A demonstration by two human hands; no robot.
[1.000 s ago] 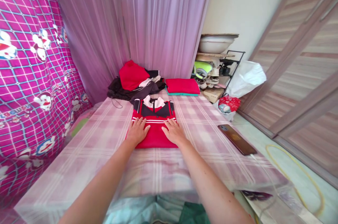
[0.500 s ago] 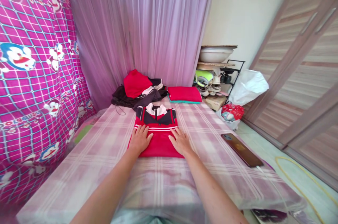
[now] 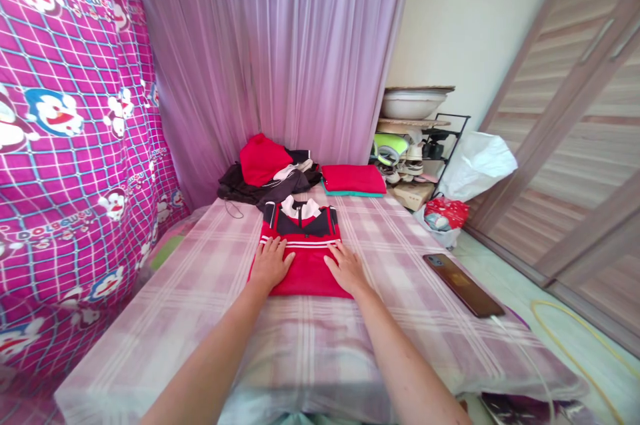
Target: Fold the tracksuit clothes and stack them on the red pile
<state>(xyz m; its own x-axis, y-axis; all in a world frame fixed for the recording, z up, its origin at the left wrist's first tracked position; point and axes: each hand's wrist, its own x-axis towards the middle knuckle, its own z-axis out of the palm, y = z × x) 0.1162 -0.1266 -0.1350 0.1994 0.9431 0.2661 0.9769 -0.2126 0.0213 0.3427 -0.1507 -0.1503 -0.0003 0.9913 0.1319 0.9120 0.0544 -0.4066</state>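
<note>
A folded red shirt with a white collar, dark shoulders and white stripes lies flat in front of me, its collar pointing away. My left hand rests palm down on its left side, fingers spread near the stripes. On the right side, my right hand lies flat in the same way, fingers apart. Neither hand grips the cloth. Beyond the collar sits a loose heap of red, black and white clothes. To the right of that heap is a neat stack of folded red and teal clothes.
A plaid cloth covers the table. A phone with a white cable lies near the right edge. Behind on the right stand a shoe rack and plastic bags. A purple curtain hangs at the back, a pink patterned one at left.
The whole view has shifted slightly, so things appear a little further right. Both hands stay flat on the shirt, in nearly the same places.
</note>
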